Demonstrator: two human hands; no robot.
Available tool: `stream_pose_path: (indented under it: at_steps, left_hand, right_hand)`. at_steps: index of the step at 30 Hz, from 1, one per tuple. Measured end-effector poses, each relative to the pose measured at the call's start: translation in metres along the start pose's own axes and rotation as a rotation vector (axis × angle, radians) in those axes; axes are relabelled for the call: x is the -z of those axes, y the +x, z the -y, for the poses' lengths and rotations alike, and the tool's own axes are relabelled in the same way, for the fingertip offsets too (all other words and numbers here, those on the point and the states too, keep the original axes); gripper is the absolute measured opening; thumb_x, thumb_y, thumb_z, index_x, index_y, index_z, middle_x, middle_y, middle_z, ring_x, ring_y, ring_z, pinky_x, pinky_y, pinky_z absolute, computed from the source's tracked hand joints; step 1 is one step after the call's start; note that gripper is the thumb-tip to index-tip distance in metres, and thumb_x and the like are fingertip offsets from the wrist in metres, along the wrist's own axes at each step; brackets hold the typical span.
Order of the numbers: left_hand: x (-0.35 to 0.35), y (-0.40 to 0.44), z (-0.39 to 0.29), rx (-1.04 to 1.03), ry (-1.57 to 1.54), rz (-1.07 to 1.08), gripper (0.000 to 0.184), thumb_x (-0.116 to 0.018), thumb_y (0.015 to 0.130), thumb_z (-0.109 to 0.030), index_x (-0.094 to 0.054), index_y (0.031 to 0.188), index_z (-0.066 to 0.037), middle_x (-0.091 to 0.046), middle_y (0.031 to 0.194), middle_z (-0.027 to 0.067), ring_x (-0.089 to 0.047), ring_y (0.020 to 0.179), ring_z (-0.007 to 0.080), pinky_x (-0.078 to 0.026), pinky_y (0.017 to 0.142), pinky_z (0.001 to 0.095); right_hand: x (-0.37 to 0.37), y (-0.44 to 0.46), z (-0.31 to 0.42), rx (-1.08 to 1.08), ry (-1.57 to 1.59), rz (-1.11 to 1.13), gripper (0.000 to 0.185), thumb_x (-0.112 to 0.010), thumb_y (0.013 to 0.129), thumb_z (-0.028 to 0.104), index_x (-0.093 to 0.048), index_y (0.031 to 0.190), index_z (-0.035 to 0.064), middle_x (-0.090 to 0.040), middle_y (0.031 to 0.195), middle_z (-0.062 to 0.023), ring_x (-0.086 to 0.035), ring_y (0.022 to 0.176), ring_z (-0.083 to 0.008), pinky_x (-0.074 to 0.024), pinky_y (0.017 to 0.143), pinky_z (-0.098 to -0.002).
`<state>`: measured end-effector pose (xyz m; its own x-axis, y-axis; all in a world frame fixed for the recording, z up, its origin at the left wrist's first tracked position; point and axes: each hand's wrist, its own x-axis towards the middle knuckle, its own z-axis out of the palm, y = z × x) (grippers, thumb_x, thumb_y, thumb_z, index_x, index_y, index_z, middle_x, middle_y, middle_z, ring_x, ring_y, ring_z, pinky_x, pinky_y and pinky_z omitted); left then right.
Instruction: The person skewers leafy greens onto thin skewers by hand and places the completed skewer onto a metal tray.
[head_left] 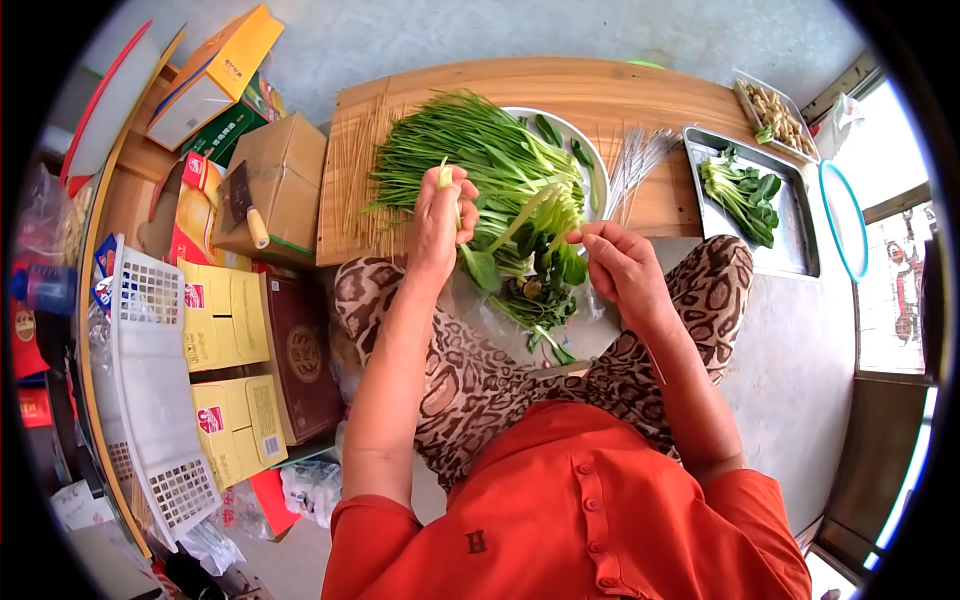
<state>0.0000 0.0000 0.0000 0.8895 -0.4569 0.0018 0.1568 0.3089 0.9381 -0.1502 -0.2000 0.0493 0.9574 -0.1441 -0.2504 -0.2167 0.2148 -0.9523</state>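
My left hand (440, 222) is closed around a leafy green stalk (446, 178), whose pale end pokes up above the fingers. My right hand (622, 268) has its thumb and forefinger pinched together beside the pale stems of the greens; what lies between the fingertips is too small to make out. Behind both hands, a large bunch of long, thin green stalks (440, 140) spreads over the table and a white plate (598, 165). Between my knees is a pile of loose leaves and trimmings (535, 300), partly on clear plastic.
The wooden table (640, 90) holds bundles of thin wooden skewers (352, 190) and metal skewers (635, 165). To the right, a metal tray (795, 215) carries leafy greens (742, 195), near a container of light brown pieces (775, 115). Cardboard boxes (275, 180) and a knife (257, 228) stand left.
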Motion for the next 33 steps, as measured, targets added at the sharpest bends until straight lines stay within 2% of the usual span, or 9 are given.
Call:
stream_pose_path:
  at_steps: [2, 5, 9, 10, 14, 24, 28, 30, 33]
  left_hand:
    - [-0.003, -0.003, -0.003, -0.01, -0.007, -0.007, 0.011, -0.043, 0.096, -0.017, -0.045, 0.105, -0.01, -0.052, 0.095, 0.0041, -0.048, 0.061, 0.0073, -0.033, 0.044, 0.0195]
    - [-0.01, -0.005, -0.007, -0.032, 0.089, -0.103, 0.011, -0.038, 0.096, -0.017, -0.045, 0.095, -0.008, -0.051, 0.087, 0.0043, -0.044, 0.056, 0.0071, -0.029, 0.042, 0.0235]
    - [-0.011, 0.0, 0.0, -0.051, 0.132, -0.09, 0.013, -0.053, 0.095, -0.016, -0.055, 0.101, -0.005, -0.056, 0.079, -0.0002, -0.054, 0.064, 0.0072, -0.041, 0.047, 0.0221]
    - [-0.008, 0.001, 0.001, -0.038, 0.083, -0.101, 0.016, -0.061, 0.091, -0.013, -0.06, 0.105, -0.004, -0.059, 0.082, -0.0007, -0.058, 0.071, 0.008, -0.049, 0.056, 0.0224]
    - [-0.003, 0.004, 0.007, -0.015, -0.045, -0.148, 0.017, -0.064, 0.088, -0.009, -0.061, 0.104, -0.003, -0.061, 0.085, -0.0002, -0.058, 0.072, 0.0085, -0.053, 0.062, 0.0241]
    - [-0.008, 0.004, 0.011, -0.06, -0.102, -0.121, 0.019, -0.065, 0.087, -0.006, -0.049, 0.096, -0.007, -0.056, 0.082, 0.0005, -0.059, 0.07, 0.0099, -0.053, 0.06, 0.0261]
    - [-0.006, 0.003, 0.012, -0.069, -0.093, -0.108, 0.019, -0.065, 0.088, -0.007, -0.05, 0.098, -0.007, -0.057, 0.085, 0.0014, -0.058, 0.073, 0.0105, -0.05, 0.063, 0.0257]
    - [0.004, 0.009, 0.022, -0.089, 0.208, -0.103, 0.019, -0.065, 0.088, -0.007, -0.05, 0.098, -0.007, -0.056, 0.085, 0.0012, -0.057, 0.073, 0.0103, -0.049, 0.063, 0.0252]
    - [0.006, 0.012, 0.025, -0.124, 0.278, -0.111, 0.018, -0.065, 0.088, -0.007, -0.049, 0.098, -0.007, -0.056, 0.084, 0.0009, -0.057, 0.072, 0.0098, -0.048, 0.063, 0.0248]
  right_hand:
    - [0.001, -0.001, 0.0, 0.024, -0.015, 0.027, 0.022, -0.049, 0.098, 0.016, -0.062, 0.103, -0.0008, -0.04, 0.053, 0.0063, -0.032, 0.044, -0.0028, -0.0243, 0.042, -0.0184]
    - [-0.01, -0.001, -0.001, 0.031, -0.004, 0.101, 0.022, -0.048, 0.098, 0.015, -0.062, 0.102, -0.0006, -0.04, 0.053, 0.0063, -0.032, 0.044, -0.0028, -0.0246, 0.042, -0.0186]
    - [-0.022, -0.002, 0.001, 0.017, -0.052, 0.16, 0.022, -0.047, 0.099, 0.015, -0.062, 0.104, 0.0004, -0.041, 0.054, 0.0066, -0.034, 0.045, -0.0024, -0.0253, 0.043, -0.0187]
    - [-0.024, -0.001, 0.001, 0.018, -0.053, 0.16, 0.022, -0.047, 0.099, 0.015, -0.062, 0.104, 0.0004, -0.041, 0.054, 0.0066, -0.034, 0.045, -0.0024, -0.0253, 0.043, -0.0187]
    - [-0.031, 0.0, 0.002, 0.004, -0.042, 0.179, 0.022, -0.048, 0.099, 0.016, -0.063, 0.103, 0.001, -0.041, 0.054, 0.0072, -0.033, 0.045, -0.0022, -0.0246, 0.043, -0.019]
    - [-0.036, 0.004, 0.005, -0.002, -0.09, 0.15, 0.022, -0.048, 0.098, 0.016, -0.063, 0.102, 0.0014, -0.04, 0.053, 0.0073, -0.033, 0.045, -0.0023, -0.0249, 0.043, -0.0195]
    - [-0.037, 0.005, 0.006, -0.002, -0.111, 0.142, 0.022, -0.048, 0.098, 0.016, -0.063, 0.102, 0.0017, -0.04, 0.053, 0.0071, -0.033, 0.045, -0.0024, -0.0253, 0.043, -0.0195]
    - [-0.036, 0.006, 0.006, -0.016, -0.111, 0.153, 0.021, -0.048, 0.098, 0.016, -0.063, 0.101, 0.002, -0.041, 0.053, 0.0068, -0.034, 0.045, -0.0025, -0.0256, 0.043, -0.0194]
    - [-0.035, 0.007, 0.006, -0.001, -0.101, 0.154, 0.021, -0.048, 0.098, 0.016, -0.063, 0.101, 0.002, -0.041, 0.053, 0.0066, -0.034, 0.045, -0.0025, -0.0258, 0.043, -0.0194]
